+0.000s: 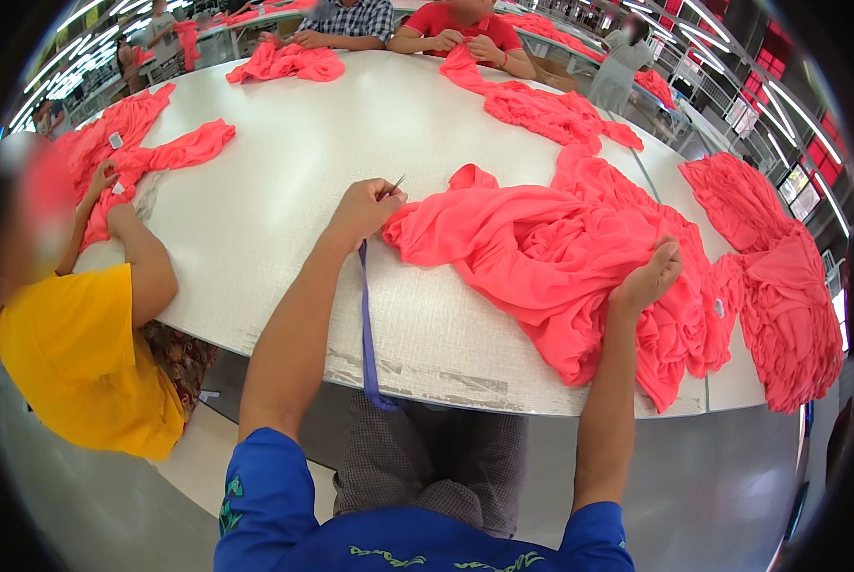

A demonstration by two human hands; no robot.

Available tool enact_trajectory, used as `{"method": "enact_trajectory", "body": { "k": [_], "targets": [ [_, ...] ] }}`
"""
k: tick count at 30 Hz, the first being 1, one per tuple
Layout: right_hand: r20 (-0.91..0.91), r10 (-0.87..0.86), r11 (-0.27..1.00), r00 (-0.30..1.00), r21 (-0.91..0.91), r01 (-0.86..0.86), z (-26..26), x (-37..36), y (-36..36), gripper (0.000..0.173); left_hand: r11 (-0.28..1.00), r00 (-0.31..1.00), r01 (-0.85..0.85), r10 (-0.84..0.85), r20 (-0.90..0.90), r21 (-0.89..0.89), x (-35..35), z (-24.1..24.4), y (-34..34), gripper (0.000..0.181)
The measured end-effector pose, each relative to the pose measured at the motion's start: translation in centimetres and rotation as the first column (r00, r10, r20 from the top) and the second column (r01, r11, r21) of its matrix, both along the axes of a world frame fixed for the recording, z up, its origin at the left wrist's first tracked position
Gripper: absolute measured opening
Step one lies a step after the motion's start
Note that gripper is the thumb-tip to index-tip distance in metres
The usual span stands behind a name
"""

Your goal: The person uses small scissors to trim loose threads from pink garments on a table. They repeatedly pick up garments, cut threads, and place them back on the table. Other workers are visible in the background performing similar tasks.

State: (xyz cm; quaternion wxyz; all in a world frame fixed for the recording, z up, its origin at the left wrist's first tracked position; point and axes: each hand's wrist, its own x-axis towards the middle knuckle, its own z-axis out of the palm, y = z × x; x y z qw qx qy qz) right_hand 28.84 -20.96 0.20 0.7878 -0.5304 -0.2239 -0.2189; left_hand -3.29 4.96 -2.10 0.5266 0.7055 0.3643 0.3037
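A coral-pink gathered garment (512, 236) lies bunched on the white table in front of me. My left hand (366, 213) is closed around a small pointed tool, apparently thread snips (399, 183), whose thin metal tips stick out past the fingers. Below that hand a purple ribbon (367, 322) hangs down over the table's front edge. The left fingertips are right at the garment's left end. Over the right part of the cloth is my right hand (650, 275), fingers curled together; whether they pinch any fabric is unclear. A small white label (719, 308) shows on the cloth beyond it.
A pile of coral garments (791, 307) overhangs the table (291, 171) at the right. At the left, a person in a yellow shirt (76, 350) handles another garment (176, 154). Two people sit across, with coral cloth (291, 63) and a further garment (541, 107) before them.
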Motion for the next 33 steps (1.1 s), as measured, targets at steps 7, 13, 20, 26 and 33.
{"method": "enact_trajectory", "body": {
  "k": [7, 13, 20, 26, 33],
  "targets": [
    [0.745, 0.462, 0.875, 0.481, -0.471, -0.110, 1.0, -12.2, 0.4, 0.023, 0.962, 0.966, 0.258, -0.258, -0.020, 0.088, -3.0, 2.3, 0.4, 0.019],
    [0.374, 0.865, 0.478, 0.335, -0.817, -0.322, -1.1, -15.6, 2.2, 0.023, 0.886, 0.878, 0.444, -0.398, -0.266, 0.137, -3.2, 1.7, 0.3, 0.034],
    [0.111, 0.839, 0.387, 0.533, -0.810, -0.441, -2.6, -14.1, 2.8, 0.025, 0.889, 0.887, 0.422, -0.365, -0.281, 0.176, -2.4, 1.4, 0.0, 0.024],
    [0.108, 0.830, 0.440, 0.547, -0.729, -0.524, -3.0, -14.5, 3.0, 0.034, 0.936, 0.917, 0.344, -0.319, 0.240, -0.070, -0.7, 3.3, -3.7, 0.020],
    [0.158, 0.808, 0.499, 0.567, -0.695, -0.518, -2.2, -15.2, 2.8, 0.031, 0.900, 0.863, 0.396, -0.298, 0.408, -0.180, 1.5, 3.2, -8.8, 0.020]
  ]
}}
